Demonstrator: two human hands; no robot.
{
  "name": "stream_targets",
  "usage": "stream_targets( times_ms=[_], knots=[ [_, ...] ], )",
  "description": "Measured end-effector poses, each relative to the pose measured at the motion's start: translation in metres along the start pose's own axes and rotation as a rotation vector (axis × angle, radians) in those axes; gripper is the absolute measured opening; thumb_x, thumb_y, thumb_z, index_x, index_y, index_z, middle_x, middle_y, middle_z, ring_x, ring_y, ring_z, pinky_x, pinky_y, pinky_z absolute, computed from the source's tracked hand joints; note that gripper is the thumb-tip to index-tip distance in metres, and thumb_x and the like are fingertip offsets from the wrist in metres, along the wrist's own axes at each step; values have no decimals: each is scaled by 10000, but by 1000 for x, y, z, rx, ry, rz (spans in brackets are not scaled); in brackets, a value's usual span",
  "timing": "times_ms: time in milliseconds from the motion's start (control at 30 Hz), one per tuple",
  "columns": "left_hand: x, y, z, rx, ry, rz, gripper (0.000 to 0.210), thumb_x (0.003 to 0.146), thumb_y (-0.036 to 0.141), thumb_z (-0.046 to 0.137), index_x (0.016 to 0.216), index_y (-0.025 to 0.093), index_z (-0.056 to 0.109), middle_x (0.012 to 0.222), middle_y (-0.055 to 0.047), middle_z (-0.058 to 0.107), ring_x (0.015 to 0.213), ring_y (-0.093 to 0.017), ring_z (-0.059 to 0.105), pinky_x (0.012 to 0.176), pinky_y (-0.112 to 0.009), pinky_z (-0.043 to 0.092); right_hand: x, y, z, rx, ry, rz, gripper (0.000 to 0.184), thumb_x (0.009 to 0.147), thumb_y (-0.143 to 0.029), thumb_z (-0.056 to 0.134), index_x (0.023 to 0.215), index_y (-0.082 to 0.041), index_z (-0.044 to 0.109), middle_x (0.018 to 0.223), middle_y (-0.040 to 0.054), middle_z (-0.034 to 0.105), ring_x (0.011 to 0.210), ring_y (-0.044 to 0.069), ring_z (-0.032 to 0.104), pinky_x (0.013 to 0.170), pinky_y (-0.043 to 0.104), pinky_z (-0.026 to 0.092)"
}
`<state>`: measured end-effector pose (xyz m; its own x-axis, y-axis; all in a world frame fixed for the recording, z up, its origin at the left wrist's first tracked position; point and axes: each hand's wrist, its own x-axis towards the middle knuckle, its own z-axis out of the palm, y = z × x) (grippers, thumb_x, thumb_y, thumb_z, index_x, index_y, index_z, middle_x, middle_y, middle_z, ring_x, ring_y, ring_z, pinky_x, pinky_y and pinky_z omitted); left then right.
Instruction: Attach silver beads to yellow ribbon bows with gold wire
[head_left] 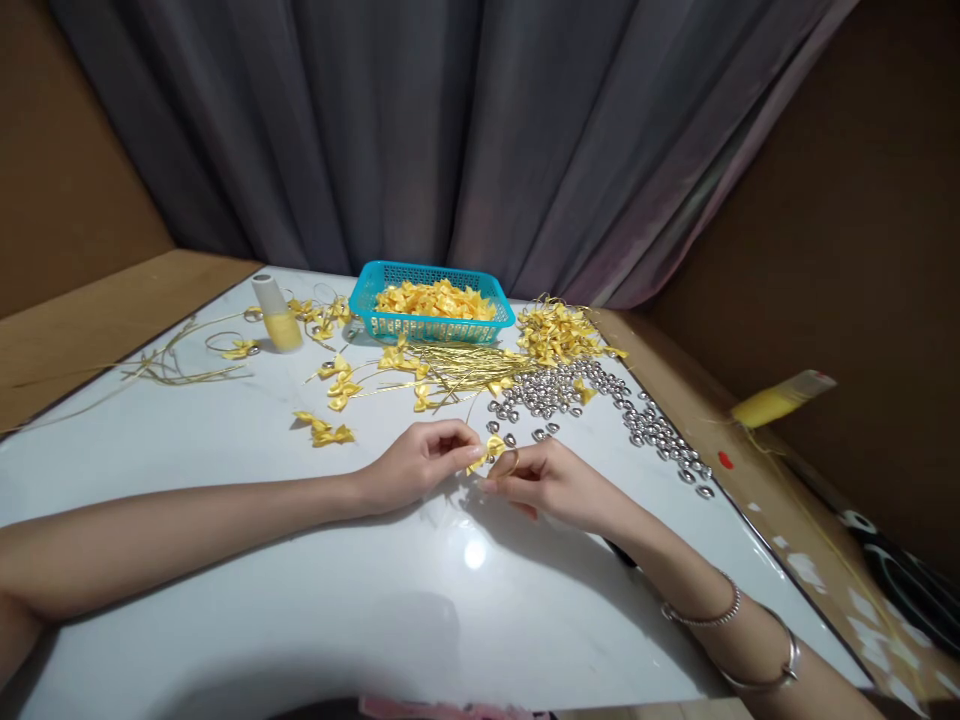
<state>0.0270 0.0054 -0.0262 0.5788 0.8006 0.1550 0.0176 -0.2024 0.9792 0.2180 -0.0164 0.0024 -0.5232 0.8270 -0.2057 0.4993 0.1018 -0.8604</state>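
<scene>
Near the middle of the white table (pixel 420 640), a small yellow ribbon bow (pixel 493 448) is held between my two hands. The fingertips of my left hand (pixel 427 460) pinch it from the left. My right hand (pixel 559 485) is closed on a thin gold cord (pixel 516 462), which curves in a loop beside the bow. Whether cord and bow are joined, I cannot tell. Just beyond my fingers lie scattered shiny silver oval pieces (pixel 551 390) and a bundle of gold cords (pixel 465 365). Several loose yellow bows (pixel 330 432) rest beyond my left wrist.
A blue basket (pixel 364 310) of yellow bows stands at the back, with a pile of corded bows (pixel 559 330) to its right. One yellow thread spool (pixel 277 318) stands at the left; another spool (pixel 780 400) lies right. Scissors handles (pixel 900 580) show at the right edge.
</scene>
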Motion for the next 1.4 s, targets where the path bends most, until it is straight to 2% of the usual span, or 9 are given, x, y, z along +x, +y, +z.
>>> stream_targets(
  times_ms=[200, 300, 400, 467, 567, 767, 1000, 1267, 1400],
  knots=[
    [2, 0, -1, -7, 161, -32, 200, 829, 330, 549, 757, 144, 563, 709, 0, 509, 675, -124, 445, 612, -240, 362, -8, -9, -6, -163, -9, -59, 334, 878, -371, 504, 650, -137, 576, 481, -21, 537, 428, 57, 404, 457, 194, 318],
    [6, -3, -3, -48, 261, -60, 231, 817, 370, 560, 753, 148, 560, 692, 6, 489, 645, -118, 422, 579, -240, 340, -16, -16, -10, -185, 33, -70, 255, 893, -364, 485, 893, -138, 602, 544, -13, 590, 420, 59, 414, 450, 196, 341],
    [9, -8, -6, -112, 315, -83, 261, 794, 410, 583, 772, 151, 571, 657, 19, 468, 592, -105, 394, 535, -234, 311, -21, -20, -12, -122, 80, -65, 319, 909, -360, 460, 1153, -154, 468, 620, -16, 613, 403, 60, 422, 440, 200, 376],
    [11, -10, -8, -148, 340, -101, 274, 777, 424, 599, 780, 151, 580, 638, 25, 458, 570, -99, 382, 514, -228, 291, -23, -20, -11, -77, 71, -83, 338, 923, -352, 433, 1208, -173, 392, 651, -17, 609, 415, 63, 439, 442, 198, 394],
    [15, -12, -12, -163, 376, -98, 270, 767, 415, 613, 762, 147, 584, 618, 30, 444, 559, -96, 376, 501, -225, 273, -23, -19, -11, -86, -1, -145, 274, 935, -324, 412, 1170, -184, 414, 670, -14, 598, 454, 66, 475, 463, 193, 409],
    [27, -14, -24, -217, 493, -23, 241, 737, 381, 653, 753, 148, 594, 639, 31, 471, 579, -95, 393, 526, -221, 296, -28, -26, -17, -121, -203, -274, 154, 894, -258, 491, 876, -138, 585, 651, 30, 632, 573, 107, 608, 577, 223, 480],
    [34, -16, -38, -234, 568, 22, 242, 717, 367, 673, 751, 136, 609, 650, 28, 489, 586, -91, 392, 529, -215, 298, -37, -34, -28, 42, -393, -335, 381, 832, -97, 375, 1101, -111, 646, 953, 118, 719, 890, 183, 674, 807, 310, 505],
    [38, -18, -43, -247, 593, 22, 248, 705, 372, 677, 737, 137, 604, 642, 30, 489, 568, -83, 392, 524, -210, 302, -38, -32, -29, -99, -396, -384, 661, 786, 12, 368, 1396, -241, 358, 1249, 52, 588, 1108, 146, 585, 888, 278, 459],
    [40, -24, -48, -231, 606, 13, 252, 696, 377, 681, 740, 138, 613, 651, 26, 495, 562, -83, 392, 509, -211, 294, -36, -29, -28, -137, -326, -406, 547, 850, -40, 411, 1345, -272, 440, 1190, 39, 629, 1010, 125, 639, 810, 237, 504]
  ],
)
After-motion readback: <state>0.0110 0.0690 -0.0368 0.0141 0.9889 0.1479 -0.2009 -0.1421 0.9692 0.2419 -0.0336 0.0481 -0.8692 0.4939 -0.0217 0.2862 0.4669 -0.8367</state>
